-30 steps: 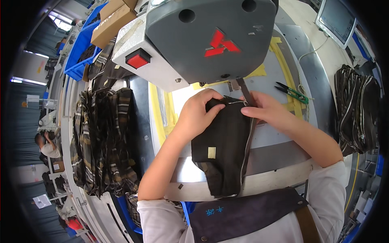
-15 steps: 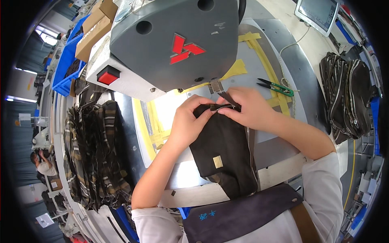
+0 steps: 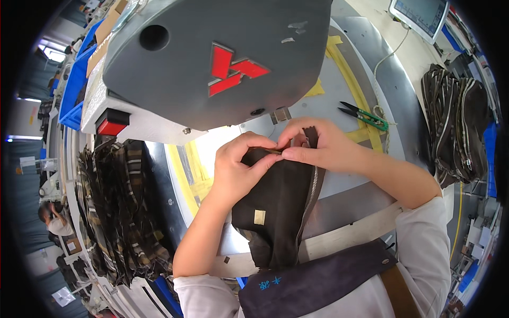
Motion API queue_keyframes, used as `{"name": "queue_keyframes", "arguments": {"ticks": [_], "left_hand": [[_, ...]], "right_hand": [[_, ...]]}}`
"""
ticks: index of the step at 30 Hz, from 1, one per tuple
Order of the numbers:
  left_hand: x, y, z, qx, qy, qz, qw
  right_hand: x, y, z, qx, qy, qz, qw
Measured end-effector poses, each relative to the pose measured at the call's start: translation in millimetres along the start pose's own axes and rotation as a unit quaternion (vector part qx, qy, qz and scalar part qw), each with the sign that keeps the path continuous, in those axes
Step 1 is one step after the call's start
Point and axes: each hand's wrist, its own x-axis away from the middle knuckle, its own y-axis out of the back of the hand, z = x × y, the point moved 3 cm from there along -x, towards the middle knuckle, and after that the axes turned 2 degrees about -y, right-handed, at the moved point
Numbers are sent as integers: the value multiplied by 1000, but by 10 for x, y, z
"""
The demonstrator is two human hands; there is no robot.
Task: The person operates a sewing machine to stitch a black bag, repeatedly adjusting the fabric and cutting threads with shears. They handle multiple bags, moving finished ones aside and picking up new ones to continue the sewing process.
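My left hand [image 3: 244, 164] grips the top edge of a dark fabric piece [image 3: 273, 212] with thumb and fingers closed on it. My right hand [image 3: 313, 148] pinches the same edge just beside it, the two hands nearly touching at a folded strip. The end of a metal zipper [image 3: 314, 183] sticks up between my right fingers and runs down the piece's right side. A small pale patch [image 3: 260, 217] is on the cloth. Just above my hands is the grey machine head [image 3: 180, 63] with a red emblem, and below it a small metal clamp [image 3: 279, 115].
Green-handled snips [image 3: 374, 119] lie right on the yellow-taped plate [image 3: 344, 69]. Dark zippered pieces [image 3: 450, 122] pile at right, below a screen [image 3: 419, 16]. Plaid garments [image 3: 119, 212] hang at left, under a blue bin [image 3: 74, 100]. A person [image 3: 55, 222] works far left.
Both hands have drawn closer together at the piece's top edge and moved slightly left. The zipper end now points up between my right fingers. My view has shifted, the machine head appearing farther left.
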Motion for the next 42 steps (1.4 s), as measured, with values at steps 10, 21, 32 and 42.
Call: {"name": "queue_keyframes", "arguments": {"ticks": [10,21,32,42], "left_hand": [[-2,-2,15,66,16,41,997],[2,-42,-104,-11,-71,40,997],[58,-91,-141,-181,-233,-37,955],[74,-190,-196,-243,-243,-20,939]], "right_hand": [[-19,65,-24,-13,4,31,999],[75,-60,55,123,26,-60,990],[81,-118,28,91,-12,-88,992],[37,-44,-125,21,-68,-144,987]]}}
